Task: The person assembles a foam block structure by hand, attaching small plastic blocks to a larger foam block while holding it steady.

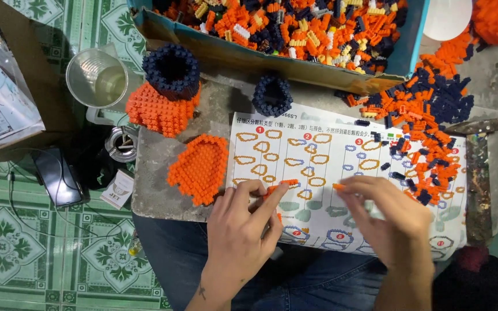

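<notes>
Orange bricks [286, 183] pinched in both hands.

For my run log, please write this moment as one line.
left hand: pinches small orange brick piece | right hand: pinches tiny orange brick | under: printed paper instruction sheet

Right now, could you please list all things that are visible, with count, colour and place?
Box of bricks: one, blue walls, orange, navy and cream bricks inside, top centre.
Loose brick pile: many, orange and navy, right of sheet.
Instruction sheet: one, white, centre of slab.
Flat orange piece: one, left of sheet.
Navy ring: one, above sheet.
Navy-and-orange build: one, upper left.
Plastic cup: one, clear, left.
Phone: one, black, on tiled floor.
Left hand: holds a small orange strip.
Right hand: pinches a small orange brick.
</notes>
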